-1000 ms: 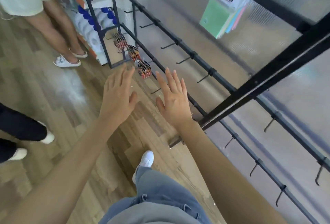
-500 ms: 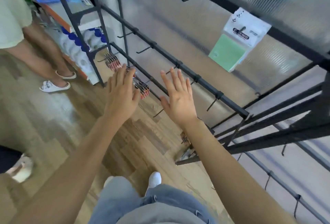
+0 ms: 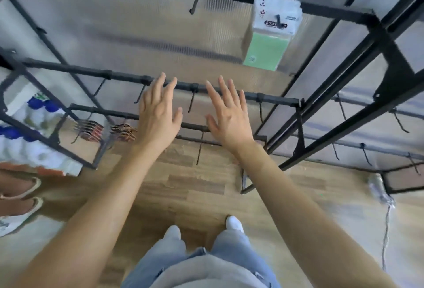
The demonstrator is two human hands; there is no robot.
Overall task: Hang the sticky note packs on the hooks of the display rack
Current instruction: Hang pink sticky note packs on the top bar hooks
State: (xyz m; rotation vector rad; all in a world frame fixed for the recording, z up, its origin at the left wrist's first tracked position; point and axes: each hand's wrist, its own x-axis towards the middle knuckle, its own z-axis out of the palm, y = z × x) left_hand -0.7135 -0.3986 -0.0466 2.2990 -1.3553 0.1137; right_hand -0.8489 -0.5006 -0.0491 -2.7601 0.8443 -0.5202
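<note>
A stack of sticky note packs (image 3: 271,35), white header above green pads, hangs on a hook of the top bar of the black display rack (image 3: 229,91). My left hand (image 3: 157,114) and my right hand (image 3: 227,115) are stretched out side by side in front of the middle bar, fingers straight and spread, palms down, holding nothing. Both hands are well below and left of the hanging packs. Several bare hooks stick out along the bars.
Small red and brown packets (image 3: 104,130) hang on a lower bar at the left. A shelf with blue-capped white items (image 3: 27,127) stands further left. Another person's sandalled feet (image 3: 16,203) are at the left edge. A white cable (image 3: 385,219) trails on the wooden floor at the right.
The view has swung to face the rack squarely. The hanging packs now appear upper right of centre. Both hands have stayed spread and empty, a little further apart.
</note>
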